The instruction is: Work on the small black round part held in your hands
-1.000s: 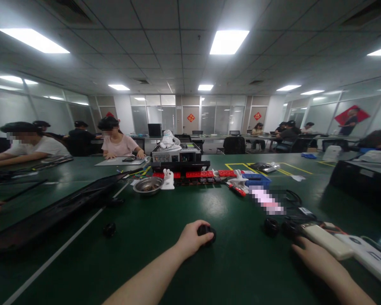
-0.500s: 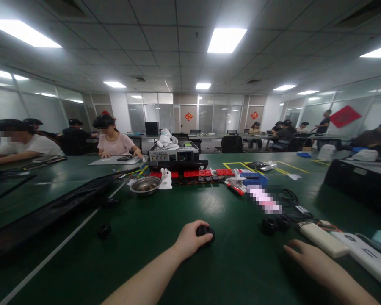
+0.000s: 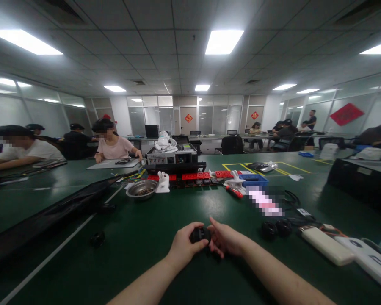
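Note:
My left hand (image 3: 187, 241) is closed round a small black round part (image 3: 199, 234), which looks like a caster wheel; its exact kind I cannot make out. Close against the right side of that part is my right hand (image 3: 224, 239), thumb raised and fingers apart. Whether its fingertips touch the part is hard to tell. A similar black round part (image 3: 97, 239) lies to the left on the green table (image 3: 139, 262). Two more black round pieces (image 3: 276, 228) sit side by side to the right.
Ahead are a metal bowl (image 3: 142, 189) of small parts, a red strip (image 3: 193, 175), a red-handled tool (image 3: 234, 192) and a blue tray (image 3: 255, 181). A long black panel (image 3: 60, 216) lies left, a cream power bank (image 3: 328, 245) right. Co-workers sit across the table.
My right hand has moved left from beside the power bank to the black part in my left hand. My left hand keeps its hold. The view has shifted slightly.

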`<state>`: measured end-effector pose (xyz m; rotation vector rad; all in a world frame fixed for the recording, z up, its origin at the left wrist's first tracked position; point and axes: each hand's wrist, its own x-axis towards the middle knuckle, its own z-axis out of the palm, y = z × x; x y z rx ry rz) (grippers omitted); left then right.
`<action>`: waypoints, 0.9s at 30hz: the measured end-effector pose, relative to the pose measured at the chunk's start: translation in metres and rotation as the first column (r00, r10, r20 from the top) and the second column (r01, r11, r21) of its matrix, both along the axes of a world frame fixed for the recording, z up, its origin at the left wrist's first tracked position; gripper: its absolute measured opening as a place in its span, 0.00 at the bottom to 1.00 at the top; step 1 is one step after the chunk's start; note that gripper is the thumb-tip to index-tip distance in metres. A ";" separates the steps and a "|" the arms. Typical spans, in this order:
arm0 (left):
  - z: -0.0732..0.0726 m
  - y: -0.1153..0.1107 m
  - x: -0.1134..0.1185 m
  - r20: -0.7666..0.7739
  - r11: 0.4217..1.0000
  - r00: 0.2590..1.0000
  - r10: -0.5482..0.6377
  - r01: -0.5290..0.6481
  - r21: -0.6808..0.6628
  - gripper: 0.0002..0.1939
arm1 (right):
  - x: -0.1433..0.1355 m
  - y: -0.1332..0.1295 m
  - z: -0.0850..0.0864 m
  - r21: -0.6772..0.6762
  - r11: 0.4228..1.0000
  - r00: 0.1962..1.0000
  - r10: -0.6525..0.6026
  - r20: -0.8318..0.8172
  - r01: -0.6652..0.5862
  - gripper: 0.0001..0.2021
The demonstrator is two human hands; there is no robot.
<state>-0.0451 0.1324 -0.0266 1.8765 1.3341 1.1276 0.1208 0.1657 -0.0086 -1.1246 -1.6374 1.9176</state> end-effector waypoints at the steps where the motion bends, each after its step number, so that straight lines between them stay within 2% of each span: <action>1: -0.001 0.001 0.000 -0.011 1.000 1.000 -0.017 0.017 -0.005 0.21 | -0.003 0.003 -0.006 -0.021 0.999 0.999 0.026 -0.023 -0.027 0.23; 3: -0.002 0.004 -0.001 -0.014 0.998 0.998 -0.059 0.059 -0.025 0.23 | -0.006 0.007 -0.017 -0.005 1.000 0.998 0.020 -0.057 -0.021 0.20; 6: -0.003 0.008 -0.001 -0.005 0.994 0.997 -0.078 0.077 -0.078 0.26 | -0.005 0.007 -0.026 0.088 0.993 0.991 -0.071 -0.112 0.081 0.15; 9: -0.001 0.010 0.000 -0.068 0.991 0.996 -0.065 0.057 -0.124 0.23 | -0.004 0.005 -0.027 0.129 0.975 0.968 -0.156 -0.196 0.184 0.20; 12: 0.002 0.006 0.002 -0.152 0.993 0.987 -0.060 0.044 -0.111 0.20 | -0.004 0.003 -0.024 0.084 0.974 0.958 -0.190 -0.213 0.212 0.23; 15: 0.004 0.002 0.005 -0.185 0.996 0.980 -0.073 0.064 -0.054 0.20 | -0.003 0.003 -0.021 0.002 0.989 0.984 -0.146 -0.106 0.147 0.21; 18: 0.004 -0.002 0.008 -0.195 0.997 0.978 -0.072 0.070 -0.017 0.22 | 0.000 0.003 -0.020 -0.104 0.995 1.000 -0.009 -0.003 0.009 0.27; 20: 0.003 -0.003 0.010 -0.186 0.997 0.980 -0.072 0.071 -0.012 0.23 | 0.003 0.002 -0.021 -0.123 0.991 0.998 0.047 0.031 -0.043 0.27; 23: 0.000 -0.002 0.010 -0.104 0.993 0.988 -0.111 0.106 -0.054 0.23 | 0.004 0.002 -0.024 -0.068 0.998 1.000 0.017 0.023 -0.015 0.21; 27: -0.004 0.004 0.006 0.053 0.983 0.994 -0.098 0.105 -0.149 0.21 | 0.002 0.000 -0.026 0.142 0.987 0.997 -0.077 0.005 0.076 0.14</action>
